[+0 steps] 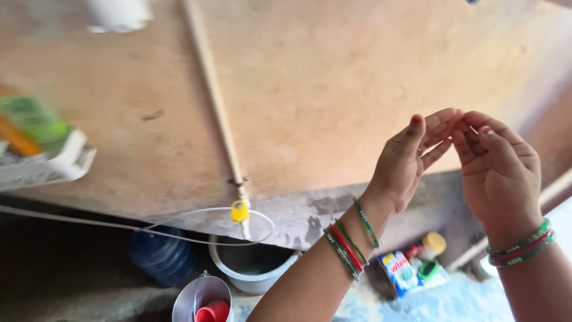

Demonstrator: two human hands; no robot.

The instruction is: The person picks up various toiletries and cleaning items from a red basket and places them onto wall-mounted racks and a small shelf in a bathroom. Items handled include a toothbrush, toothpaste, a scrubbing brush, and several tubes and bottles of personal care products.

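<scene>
Both hands up in front of the wall, fingertips meeting: left hand and right hand cupping toward each other, fingers touching at the tips, palms apart. Possibly pinching something tiny and pale between the right fingers, but honestly too small to tell. Red, green and gold bangles sitting on both wrists.

Below the hands, down on the floor: a blue and white pouch with red and yellow print, lying flat, glossy plastic. Just beside it a small round container with a yellow lid.

Further left and lower: a grey plastic bucket, a shiny steel pail holding a red cup, and a ribbed blue water jug in shadow.

Behind everything, a rough tan plaster wall. A thin pale pipe running down it, ending in a tap with a yellow handle over the bucket. Way off left, a blurry white tray with green packaging.
</scene>
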